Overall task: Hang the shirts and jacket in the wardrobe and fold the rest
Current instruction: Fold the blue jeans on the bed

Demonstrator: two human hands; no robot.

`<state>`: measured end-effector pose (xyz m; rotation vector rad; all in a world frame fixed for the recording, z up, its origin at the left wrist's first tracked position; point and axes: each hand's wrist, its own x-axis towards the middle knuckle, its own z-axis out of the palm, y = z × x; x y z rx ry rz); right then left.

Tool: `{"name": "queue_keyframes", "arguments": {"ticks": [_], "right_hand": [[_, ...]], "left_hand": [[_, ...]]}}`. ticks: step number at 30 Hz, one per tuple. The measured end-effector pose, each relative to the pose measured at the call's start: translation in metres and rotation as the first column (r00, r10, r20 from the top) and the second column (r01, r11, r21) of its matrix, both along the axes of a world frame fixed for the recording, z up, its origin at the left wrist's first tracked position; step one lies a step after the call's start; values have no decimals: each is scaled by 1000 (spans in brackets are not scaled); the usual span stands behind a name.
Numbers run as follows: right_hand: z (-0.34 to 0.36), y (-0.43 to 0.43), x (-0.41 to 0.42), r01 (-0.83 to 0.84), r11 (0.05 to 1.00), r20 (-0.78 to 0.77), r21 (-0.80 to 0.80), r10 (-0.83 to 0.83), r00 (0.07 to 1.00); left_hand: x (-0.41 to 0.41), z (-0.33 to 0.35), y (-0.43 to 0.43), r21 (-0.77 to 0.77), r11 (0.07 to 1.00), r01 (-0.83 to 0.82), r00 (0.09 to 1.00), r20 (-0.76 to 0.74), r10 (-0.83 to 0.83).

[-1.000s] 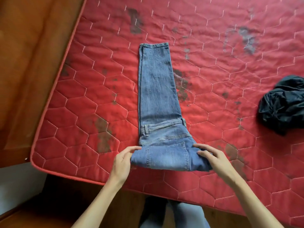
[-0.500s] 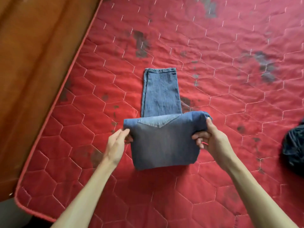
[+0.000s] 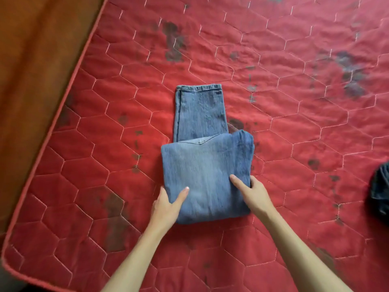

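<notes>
On the mattress (image 3: 294, 123): jeans (image 3: 202, 165) sit about mid-frame, folded up. The wide doubled part is nearest me, and the narrower leg end with the hem sticks out from under it on the far side
Left hand (image 3: 166, 207): at the near left corner of the fold, palm down, thumb laid flat on top of the denim and pointing in toward the middle. The other fingers are tucked down along the left edge, so it's pinching that edge, but can't tell how far they go under
Right hand (image 3: 254, 197): on the right edge, a bit further up than the left one. Thumb stretched across the top, fingers curled round the side of the fold, gripping it
Arms: both bare forearms come in from the bottom and angle in toward each other, wrists pretty straight, hands apart with bare denim between them
Fold: lying flat, right side looks thicker and a bit bunched
Mattress look: red quilted, hexagon stitching, dark patches here and there, piped edge down the left
Right edge: dark garment (image 3: 381, 190) just poking into view, well apart from the jeans, too cut off to say what it is
Left side: brown wood (image 3: 31, 81) beside the mattress
</notes>
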<state>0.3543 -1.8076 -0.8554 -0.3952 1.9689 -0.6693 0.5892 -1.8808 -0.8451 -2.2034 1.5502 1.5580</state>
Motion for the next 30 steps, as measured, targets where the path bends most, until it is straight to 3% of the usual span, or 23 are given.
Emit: {"name": "queue_keyframes", "arguments": {"ticks": [4,9,12,15,18,22,25,30], "right_hand": [[-3,40,17,-71,990,12,125,70,997],[2,87,51,-32,971,10,235,31,999],[9,99,60,-53,957,12,284,52,999],[30,103,55,-92,945,37,315,85,996],[70,97,41,-69,964,96,259,45,994],[121,75,16,8,995,155,96,-23,988],[141,44,-1,57,998,252,-25,-49,967],[124,-17,-23,197,974,209,-116,-169,963]], "left_hand": [[21,-9,26,139,984,110,989,84,-122],[32,-3,56,197,943,268,918,245,-312],[39,3,64,251,927,280,904,257,-343],[49,22,69,251,940,233,940,189,-283],[59,56,64,189,978,92,996,-40,-86],[51,109,30,140,990,-8,949,-312,52],[27,131,-8,121,991,-63,922,-372,104],[-22,106,-73,-45,983,-180,899,-412,146]]}}
